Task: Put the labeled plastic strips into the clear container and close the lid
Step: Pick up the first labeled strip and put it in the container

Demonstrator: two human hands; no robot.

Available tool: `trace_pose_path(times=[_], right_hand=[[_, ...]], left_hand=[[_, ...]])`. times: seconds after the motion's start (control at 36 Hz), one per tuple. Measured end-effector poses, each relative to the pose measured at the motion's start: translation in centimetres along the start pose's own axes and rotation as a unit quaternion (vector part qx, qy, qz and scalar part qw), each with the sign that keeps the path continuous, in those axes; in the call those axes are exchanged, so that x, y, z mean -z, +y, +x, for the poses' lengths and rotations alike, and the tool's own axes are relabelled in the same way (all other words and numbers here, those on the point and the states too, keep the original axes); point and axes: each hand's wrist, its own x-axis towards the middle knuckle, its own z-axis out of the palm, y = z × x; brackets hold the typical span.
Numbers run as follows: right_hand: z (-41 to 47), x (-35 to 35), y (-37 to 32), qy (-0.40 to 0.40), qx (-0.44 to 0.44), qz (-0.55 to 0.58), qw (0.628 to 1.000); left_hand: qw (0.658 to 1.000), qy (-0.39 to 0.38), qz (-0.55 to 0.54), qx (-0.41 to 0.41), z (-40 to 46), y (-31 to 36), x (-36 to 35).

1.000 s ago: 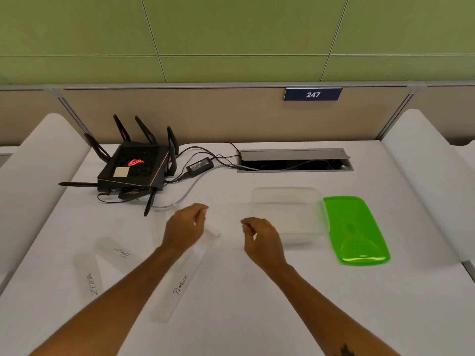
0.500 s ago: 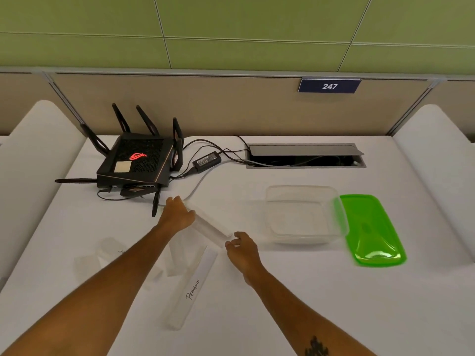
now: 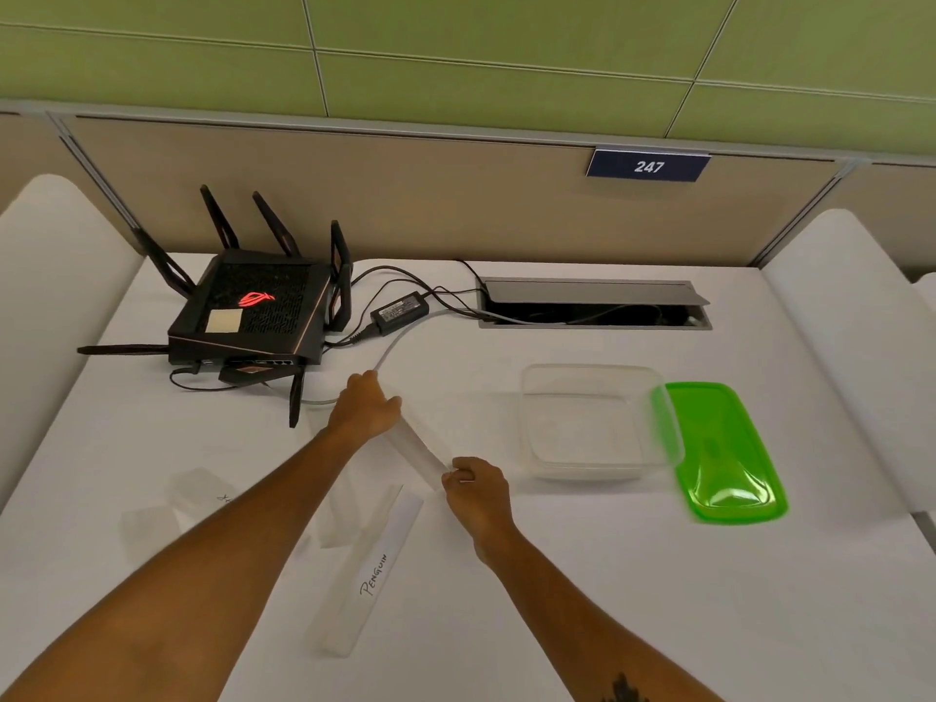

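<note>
A clear plastic strip [image 3: 420, 450] is held between both hands just above the table: my left hand [image 3: 365, 408] grips its far end, my right hand [image 3: 476, 482] pinches its near end. The clear container [image 3: 587, 420] stands open to the right of the hands, and nothing shows inside it. Its green lid [image 3: 724, 453] lies flat beside it, touching its right rim. A strip labeled "Penguin" [image 3: 372, 570] lies below the hands. Two more clear strips [image 3: 202, 491] rest at the left, partly hidden by my left forearm, and another strip [image 3: 339, 519] lies between the arms.
A black router [image 3: 250, 314] with several antennas sits at the back left, with a power adapter [image 3: 400, 311] and cables running to an open cable slot [image 3: 592, 304]. A partition wall runs behind the desk. White rounded dividers flank both sides.
My head moved, shifting the view left. Both hands took hold of one strip; my right hand moved down to its near end, and the strip now lies slanted between them.
</note>
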Motion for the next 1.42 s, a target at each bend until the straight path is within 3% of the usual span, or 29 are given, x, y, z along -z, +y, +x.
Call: trace_pose_path(times=[0.33,0.69,0.83,1.08,1.22,1.42], right_hand=[[-0.3,0.7,-2.0,0.037,0.019,0.073,0.996],[0.2,9.7,-6.6,0.165,0.177,0.09,0.966],[0.8,15.4,-6.5,0.226,0.217,0.033,0.949],[2.1,24.5,-3.5,0.282,0.207,-0.037,0.936],[3.1,27.7,-1.4,0.276,0.17,-0.038,0.945],[4.7,29.4,0.5,0.239,0.148,-0.077,0.957]], left_hand=[[0.999,0.03,0.011,0.006,-0.3,1.3,2.5],[0.983,0.091,-0.151,-0.06,-2.9,7.6,5.2],[0.974,0.053,-0.211,-0.055,-4.7,11.7,4.2],[0.914,-0.091,-0.394,0.016,-8.6,18.3,-0.8],[0.89,-0.137,-0.434,0.038,-10.1,20.3,-3.8],[0.894,-0.153,-0.418,0.057,-10.4,20.9,-6.3]])
